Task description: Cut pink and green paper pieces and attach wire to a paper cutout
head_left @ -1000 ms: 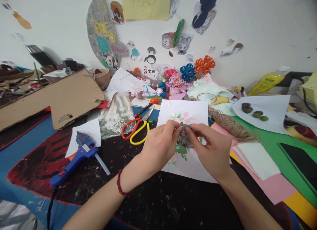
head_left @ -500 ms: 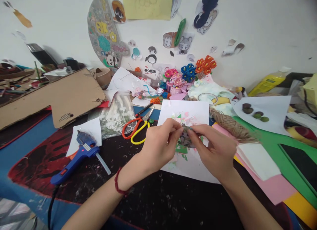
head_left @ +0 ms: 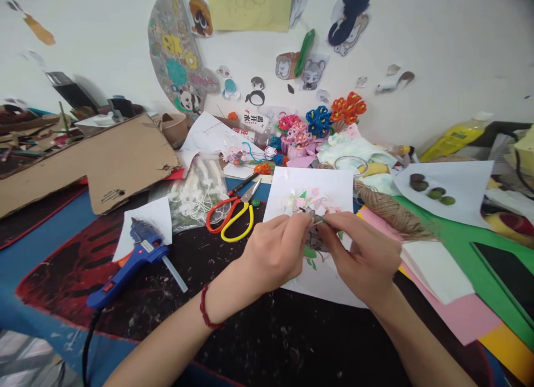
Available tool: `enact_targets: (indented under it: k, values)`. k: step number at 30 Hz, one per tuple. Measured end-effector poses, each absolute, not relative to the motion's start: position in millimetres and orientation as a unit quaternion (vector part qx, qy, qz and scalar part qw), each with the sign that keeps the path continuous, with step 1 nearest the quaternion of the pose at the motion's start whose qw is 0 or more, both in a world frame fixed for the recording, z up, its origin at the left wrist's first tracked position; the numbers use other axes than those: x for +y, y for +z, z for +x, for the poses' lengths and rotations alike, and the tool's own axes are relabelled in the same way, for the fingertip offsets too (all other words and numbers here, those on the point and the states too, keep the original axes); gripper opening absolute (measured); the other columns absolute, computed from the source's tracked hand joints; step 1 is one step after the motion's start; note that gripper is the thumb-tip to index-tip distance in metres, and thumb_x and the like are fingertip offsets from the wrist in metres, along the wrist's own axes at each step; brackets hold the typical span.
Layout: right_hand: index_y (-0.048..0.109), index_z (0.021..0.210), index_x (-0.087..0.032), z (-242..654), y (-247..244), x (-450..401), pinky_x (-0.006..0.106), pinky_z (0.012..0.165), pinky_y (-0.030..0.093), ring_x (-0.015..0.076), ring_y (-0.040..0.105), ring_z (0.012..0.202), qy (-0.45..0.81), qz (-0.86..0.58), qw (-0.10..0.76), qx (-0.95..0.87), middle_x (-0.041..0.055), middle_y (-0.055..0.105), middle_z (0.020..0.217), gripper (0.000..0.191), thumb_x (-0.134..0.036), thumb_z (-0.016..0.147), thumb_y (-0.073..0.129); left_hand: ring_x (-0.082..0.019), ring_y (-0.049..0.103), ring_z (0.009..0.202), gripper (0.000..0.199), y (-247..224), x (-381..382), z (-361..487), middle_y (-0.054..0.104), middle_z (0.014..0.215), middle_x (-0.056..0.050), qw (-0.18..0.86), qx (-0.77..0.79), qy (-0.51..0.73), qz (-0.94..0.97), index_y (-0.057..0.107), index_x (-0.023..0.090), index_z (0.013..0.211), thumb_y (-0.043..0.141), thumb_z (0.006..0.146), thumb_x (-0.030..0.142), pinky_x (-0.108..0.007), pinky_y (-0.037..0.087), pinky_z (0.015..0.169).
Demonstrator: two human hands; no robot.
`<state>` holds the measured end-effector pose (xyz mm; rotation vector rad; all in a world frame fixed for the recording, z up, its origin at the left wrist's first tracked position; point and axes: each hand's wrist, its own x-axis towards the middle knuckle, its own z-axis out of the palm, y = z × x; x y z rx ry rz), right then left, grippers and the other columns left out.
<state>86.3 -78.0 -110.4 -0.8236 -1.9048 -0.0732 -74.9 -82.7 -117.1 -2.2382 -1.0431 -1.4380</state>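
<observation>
Both hands meet over a white sheet (head_left: pixel 275 192) strewn with small green and pink scraps. Between their fingertips is a small dark grey-green piece (head_left: pixel 316 242), partly hidden and too blurred to name. My left hand (head_left: pixel 277 248), with a red bracelet at the wrist, pinches its left upper edge. My right hand (head_left: pixel 362 253) grips it from the right with thumb and fingers. Left of the hands lie scissors (head_left: pixel 236 217) with one red and one yellow handle, spread a little.
A blue glue gun (head_left: pixel 125 273) rests at the left on white paper, its cord running to the front edge. Twine (head_left: pixel 392 212), a folded white paper (head_left: pixel 438 270) and coloured sheets lie right. Yarn flowers (head_left: pixel 319 120) stand at the back.
My left hand has shifted slightly right and down, its fingertips now closer to the right hand's. The held piece is more covered by the fingers and looks tilted.
</observation>
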Motion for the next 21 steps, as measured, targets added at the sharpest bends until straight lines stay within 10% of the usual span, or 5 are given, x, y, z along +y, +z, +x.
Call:
enact_targets:
  k: [15,21]
  values:
    - [0.063,0.087,-0.021,89,-106,-72,0.024,0.059,0.045,0.0116,0.055,0.067,0.213,-0.401,0.502,-0.736,-0.0012,0.063,0.078,0.005,-0.021,0.088,0.059,-0.008,0.057,0.069,0.007,-89,-79,-85,0.066,0.086,-0.003,-0.162,-0.354,-0.521,-0.760,0.062,0.017,0.086,0.056,0.091,0.018,-0.019,0.044,0.055]
    - [0.069,0.084,-0.020,91,-109,-72,0.024,0.057,0.048,0.0124,0.061,0.064,0.170,-0.444,0.498,-0.725,0.0000,0.070,0.076,0.006,-0.024,0.084,0.065,-0.009,0.064,0.075,0.015,-104,-78,-81,0.070,0.086,-0.004,-0.009,-0.329,-0.525,-0.785,0.065,0.015,0.091,0.056,0.086,0.005,-0.018,0.050,0.064]
